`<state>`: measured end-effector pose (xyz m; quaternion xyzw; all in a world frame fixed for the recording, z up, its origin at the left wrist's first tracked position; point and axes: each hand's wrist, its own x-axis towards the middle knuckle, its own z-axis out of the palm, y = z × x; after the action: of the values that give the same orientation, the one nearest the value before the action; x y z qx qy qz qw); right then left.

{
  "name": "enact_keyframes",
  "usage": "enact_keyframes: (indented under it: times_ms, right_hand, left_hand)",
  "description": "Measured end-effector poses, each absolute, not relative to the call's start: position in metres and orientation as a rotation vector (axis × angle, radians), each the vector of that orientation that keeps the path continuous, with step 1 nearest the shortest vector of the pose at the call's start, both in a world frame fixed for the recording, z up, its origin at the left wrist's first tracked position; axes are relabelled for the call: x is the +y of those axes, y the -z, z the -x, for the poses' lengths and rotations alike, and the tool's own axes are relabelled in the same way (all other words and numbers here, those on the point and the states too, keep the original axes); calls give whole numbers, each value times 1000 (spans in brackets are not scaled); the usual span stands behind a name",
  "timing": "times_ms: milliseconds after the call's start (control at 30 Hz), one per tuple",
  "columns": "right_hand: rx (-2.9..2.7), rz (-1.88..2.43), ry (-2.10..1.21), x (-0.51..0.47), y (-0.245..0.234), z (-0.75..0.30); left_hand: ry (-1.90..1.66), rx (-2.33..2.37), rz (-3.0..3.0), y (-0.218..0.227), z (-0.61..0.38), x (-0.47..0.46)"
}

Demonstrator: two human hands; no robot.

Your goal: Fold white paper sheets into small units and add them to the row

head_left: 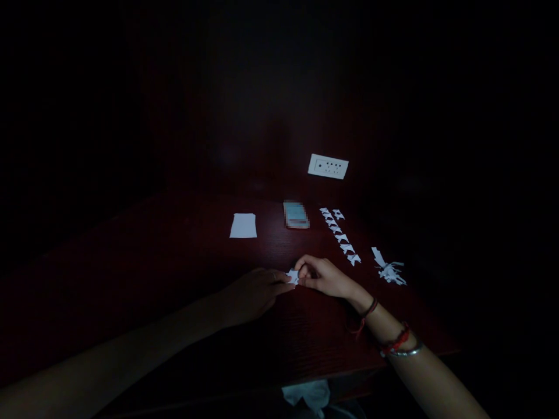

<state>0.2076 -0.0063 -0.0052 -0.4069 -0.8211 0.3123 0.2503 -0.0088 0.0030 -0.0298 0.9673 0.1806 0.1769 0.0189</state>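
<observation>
Between my two hands is a small folded piece of white paper (293, 276), close to the table's surface. My left hand (261, 290) has its fingers closed on the paper's left side. On the other side, my right hand (322, 276) pinches the paper between thumb and curled fingers. To the right of my hands, a slanting row of small folded white paper pieces (341, 237) runs away from me. A loose pile of white paper strips (390, 272) lies farther right. Beyond my left hand rests a square white paper stack (243, 226).
A blurred pale-blue flat box or booklet (296, 214) lies near the back of the dark red table (174, 256). On the wall behind is a white power socket (328, 166). Something pale (307, 394) shows below the table's front edge. Light is dim.
</observation>
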Motion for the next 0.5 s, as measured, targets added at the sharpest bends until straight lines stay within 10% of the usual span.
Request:
enact_keyframes:
  times_ms: [500]
  right_hand:
    - [-2130, 1367, -822, 2, 7, -199]
  left_hand:
    - [-405, 637, -3050, 18, 3, 0]
